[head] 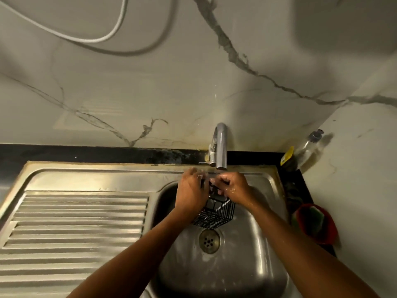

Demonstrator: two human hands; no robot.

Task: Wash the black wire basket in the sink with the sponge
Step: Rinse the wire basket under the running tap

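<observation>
A black wire basket (pixel 217 214) hangs tilted over the steel sink (pixel 253 244), just above the drain (pixel 209 241) and below the tap (pixel 221 147). My left hand (pixel 191 190) grips the basket's upper left end. My right hand (pixel 232 187) curls around its top edge from the right. Both hands are wet and meet under the spout. A green and yellow sponge (pixel 315 218) lies in a red bowl (pixel 326 233) to the right of the sink, away from both hands.
A ribbed steel draining board (pixel 73 224) fills the left. A clear bottle (pixel 309 147) and a yellow-capped container (pixel 287 160) stand in the back right corner. A marble wall rises behind the tap and on the right. A white hose (pixel 90 37) loops on the wall.
</observation>
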